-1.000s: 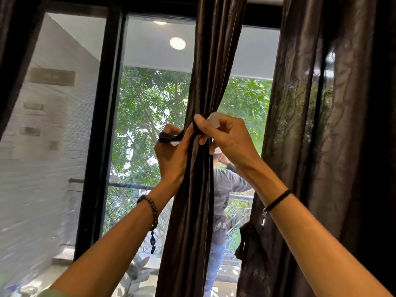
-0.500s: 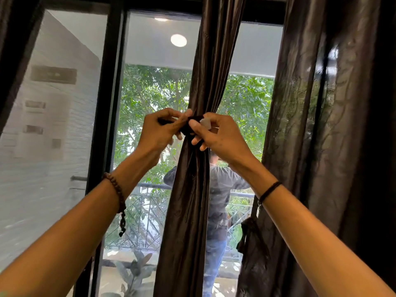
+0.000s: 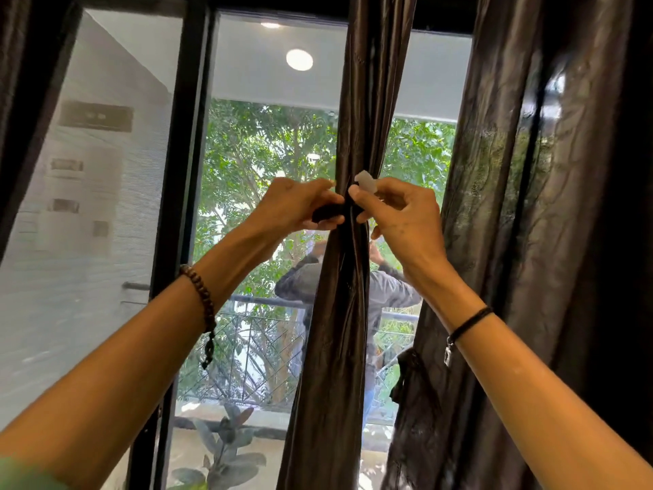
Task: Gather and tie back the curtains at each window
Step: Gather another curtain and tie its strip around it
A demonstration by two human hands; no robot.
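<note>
A dark brown curtain [image 3: 339, 330] hangs gathered into a narrow bunch in front of the window. A black tie strap [image 3: 327, 213] wraps around it at hand height. My left hand [image 3: 298, 205] pinches the strap's end on the left side of the bunch. My right hand [image 3: 399, 213] holds the other end on the right side, with a small white tab [image 3: 365, 182] sticking up above its fingers. Both hands touch the curtain and nearly meet at its front.
A second dark curtain [image 3: 530, 242] hangs loose at the right, with a black tie [image 3: 406, 380] dangling from it. A black window frame post [image 3: 176, 206] stands at the left. Behind the glass are a person, a railing, trees and a potted plant [image 3: 226, 454].
Both hands have stayed at the strap. My left hand has swung from behind the bunch to its left front, and the white tab now shows above my right fingers.
</note>
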